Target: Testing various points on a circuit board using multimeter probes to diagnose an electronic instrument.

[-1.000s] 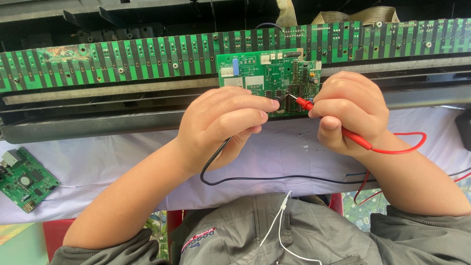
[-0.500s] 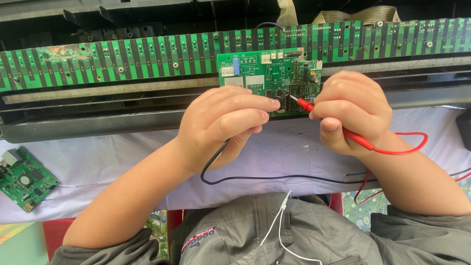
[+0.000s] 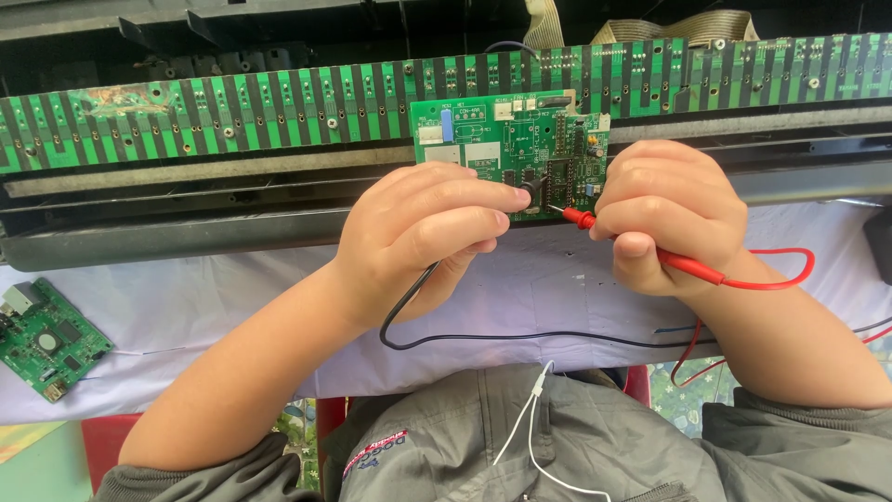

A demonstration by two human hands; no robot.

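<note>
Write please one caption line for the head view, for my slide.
Two bare hands, left hand with black probe and right hand with red probe, touch a small green circuit board.

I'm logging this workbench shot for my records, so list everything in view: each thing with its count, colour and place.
Small circuit board: one, green, centre, under both probe tips.
Long strip board: one, green with black bars, across the top.
Dark housing: one, black, beneath the strip board.
Loose circuit board: one, green, far left on the cloth.
Cloth: one, white, covering the table.
Ribbon cable: beige, top right.
Black probe: one, with black lead, in left hand.
Red probe: one, with red lead, in right hand.
Thin cord: one, white, on the grey jacket.
Left hand: fingers closed on black probe.
Right hand: fingers closed on red probe.
</note>
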